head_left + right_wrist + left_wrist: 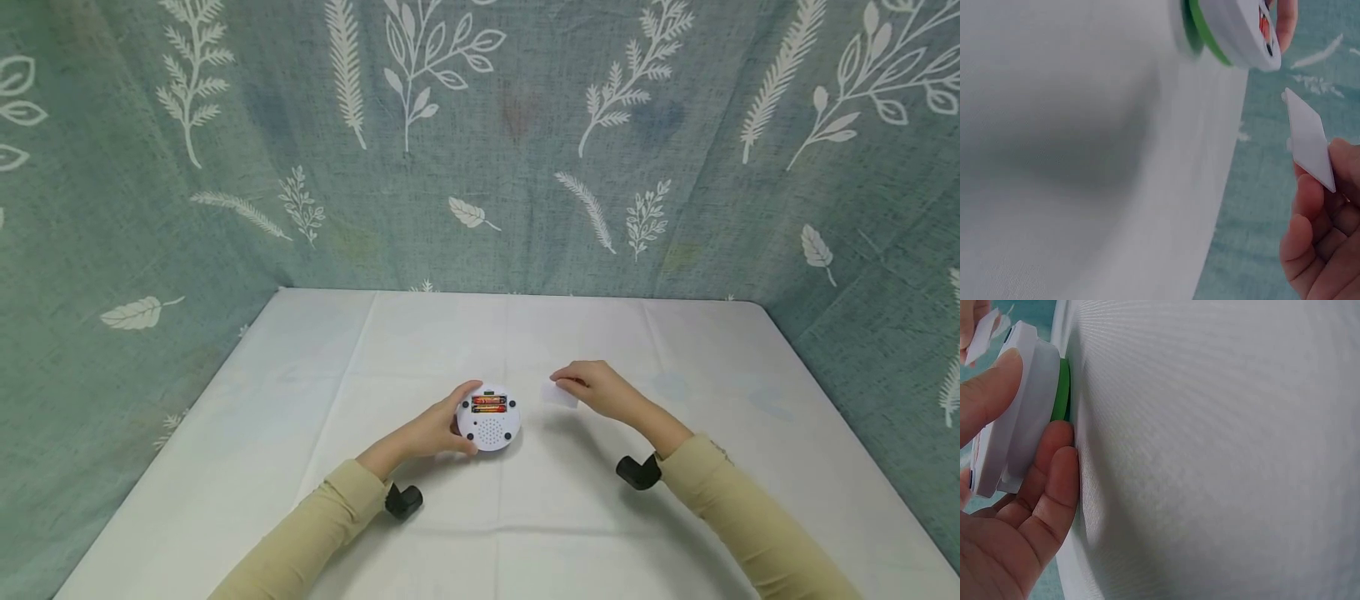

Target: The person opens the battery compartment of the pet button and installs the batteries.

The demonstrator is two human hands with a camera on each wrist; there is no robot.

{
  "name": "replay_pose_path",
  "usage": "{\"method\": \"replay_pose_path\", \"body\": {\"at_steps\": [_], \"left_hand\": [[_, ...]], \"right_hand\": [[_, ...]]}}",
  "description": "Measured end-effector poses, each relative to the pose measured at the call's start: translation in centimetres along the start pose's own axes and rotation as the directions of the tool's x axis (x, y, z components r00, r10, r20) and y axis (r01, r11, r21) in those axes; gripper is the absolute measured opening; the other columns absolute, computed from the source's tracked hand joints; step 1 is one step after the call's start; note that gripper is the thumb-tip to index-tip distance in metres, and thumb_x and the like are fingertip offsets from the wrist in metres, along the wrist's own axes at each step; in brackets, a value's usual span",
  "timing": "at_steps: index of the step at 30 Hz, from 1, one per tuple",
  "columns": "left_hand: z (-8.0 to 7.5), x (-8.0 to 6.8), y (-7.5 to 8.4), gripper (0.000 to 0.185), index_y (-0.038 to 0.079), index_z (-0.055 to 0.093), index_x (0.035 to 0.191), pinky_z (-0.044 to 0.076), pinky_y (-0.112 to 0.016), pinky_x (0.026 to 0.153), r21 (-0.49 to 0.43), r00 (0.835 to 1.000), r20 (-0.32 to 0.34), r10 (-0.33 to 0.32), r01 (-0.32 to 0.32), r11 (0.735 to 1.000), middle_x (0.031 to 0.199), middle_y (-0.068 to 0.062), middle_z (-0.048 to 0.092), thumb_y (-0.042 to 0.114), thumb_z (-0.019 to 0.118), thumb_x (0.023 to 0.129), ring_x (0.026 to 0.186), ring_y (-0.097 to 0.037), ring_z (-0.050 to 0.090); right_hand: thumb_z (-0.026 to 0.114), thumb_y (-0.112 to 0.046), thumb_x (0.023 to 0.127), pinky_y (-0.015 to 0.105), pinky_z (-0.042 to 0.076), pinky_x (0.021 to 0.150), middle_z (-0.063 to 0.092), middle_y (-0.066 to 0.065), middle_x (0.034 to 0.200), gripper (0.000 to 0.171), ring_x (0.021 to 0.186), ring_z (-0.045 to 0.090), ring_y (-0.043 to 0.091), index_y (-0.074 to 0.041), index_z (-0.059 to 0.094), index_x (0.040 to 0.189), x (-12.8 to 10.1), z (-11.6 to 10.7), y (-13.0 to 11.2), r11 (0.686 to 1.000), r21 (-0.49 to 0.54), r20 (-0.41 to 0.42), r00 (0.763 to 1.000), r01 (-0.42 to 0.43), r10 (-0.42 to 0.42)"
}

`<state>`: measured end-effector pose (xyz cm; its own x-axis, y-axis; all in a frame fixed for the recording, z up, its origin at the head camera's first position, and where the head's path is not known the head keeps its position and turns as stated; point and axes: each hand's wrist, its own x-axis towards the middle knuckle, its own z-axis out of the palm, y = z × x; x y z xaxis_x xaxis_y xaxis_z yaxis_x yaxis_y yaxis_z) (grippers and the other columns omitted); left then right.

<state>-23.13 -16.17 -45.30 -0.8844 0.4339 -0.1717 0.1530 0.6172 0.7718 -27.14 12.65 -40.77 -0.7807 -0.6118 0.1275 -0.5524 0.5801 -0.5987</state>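
1. One white table (675, 517) carries everything, with a leaf-patterned teal cloth (480, 125) hung behind and beside it.
2. The left hand (431, 432) grips the round white device (489, 421) at its edge, fingers curled round it near the table's middle; its green base shows in the wrist views.
3. The right hand (600, 387) pinches a small white cover (560, 394) just beside the device.
4. Two red batteries (489, 404) sit in the device's uncovered compartment.
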Motion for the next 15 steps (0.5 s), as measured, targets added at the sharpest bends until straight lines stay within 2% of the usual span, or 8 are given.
{"method": "replay_pose_path", "body": {"at_steps": [9, 15], "left_hand": [[0.0, 0.0, 0.0, 0.099, 0.017, 0.014, 0.146, 0.04, -0.03, 0.074, -0.002, 1.0, -0.001, 0.008, -0.008, 1.0, 0.118, -0.01, 0.048, 0.015, 0.078, 0.071, 0.082, -0.016, 0.047], [0.0, -0.1, -0.1, 0.098, 0.018, 0.014, 0.146, 0.04, -0.032, 0.077, -0.017, 1.0, 0.007, 0.022, -0.022, 1.0, 0.122, -0.01, 0.048, 0.017, 0.078, 0.072, 0.084, -0.016, 0.048]], "right_hand": [[0.057, -0.01, 0.09, 0.029, 0.049, 0.075, 0.067, 0.009, 0.101, 0.02, 0.091, 0.061, 0.019, -0.002, 0.067, 0.105, 2.5, 2.1, -2.6, 1.0, -0.005, 0.005, 1.0, -0.003, 0.003], [0.057, -0.01, 0.089, 0.026, 0.049, 0.073, 0.068, 0.009, 0.099, 0.02, 0.089, 0.062, 0.018, -0.001, 0.068, 0.104, 3.7, 3.3, -3.6, 1.0, -0.013, -0.003, 1.0, 0.025, -0.025]]}}
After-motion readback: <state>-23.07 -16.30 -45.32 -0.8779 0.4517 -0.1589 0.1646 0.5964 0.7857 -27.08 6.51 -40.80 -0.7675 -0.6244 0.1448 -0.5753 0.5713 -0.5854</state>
